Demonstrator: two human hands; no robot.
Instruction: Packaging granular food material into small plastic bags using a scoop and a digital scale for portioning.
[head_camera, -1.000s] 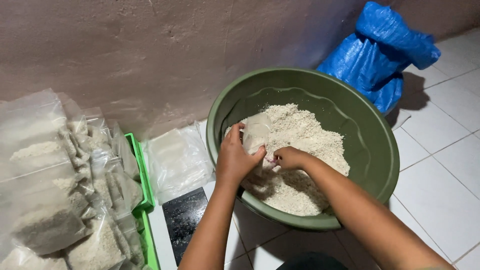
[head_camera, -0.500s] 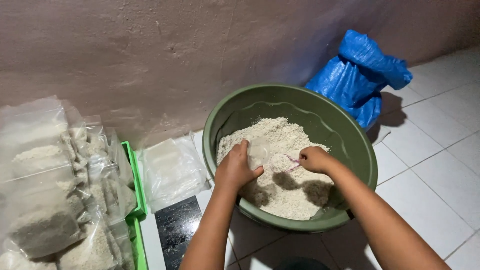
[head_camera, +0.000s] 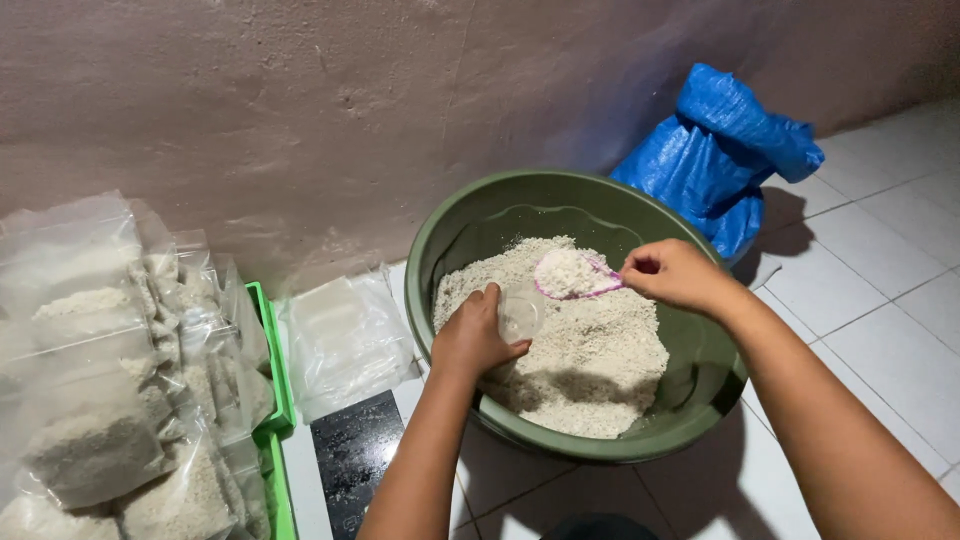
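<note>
On the tiled floor (head_camera: 880, 330), near the camera's lower edge, a dark flat scale-like slab (head_camera: 355, 460) lies between a green tray (head_camera: 272, 400) stacked with filled clear bags (head_camera: 100, 440) at left and a large green basin (head_camera: 620, 445) at right. A flat pile of empty plastic bags (head_camera: 340, 340) rests just beyond the slab, against the wall side.

Over the basin's near-left rim, the left hand (head_camera: 475, 340) is closed around a small clear bag (head_camera: 520, 312), gripping it so that its mouth faces up and to the right. The bag sits low, just above the heap of pale coarse grain (head_camera: 590, 370) that fills the basin's floor.

Just to the right and slightly farther away, the right hand (head_camera: 675, 275) pinches the handle of a pink-rimmed scoop (head_camera: 570, 275), which is loaded with grain. The scoop's long axis runs nearly level, handle at right, bowl at left, so the bowl points toward the bag and hangs just above and beyond its mouth, near it but apart. The left hand is the nearer of the two to the bag; the right reaches it only through the scoop.

Farther back, a crumpled blue sack (head_camera: 720, 150) leans against the rough plastered wall (head_camera: 300, 120), just beside the basin's far-right rim.
</note>
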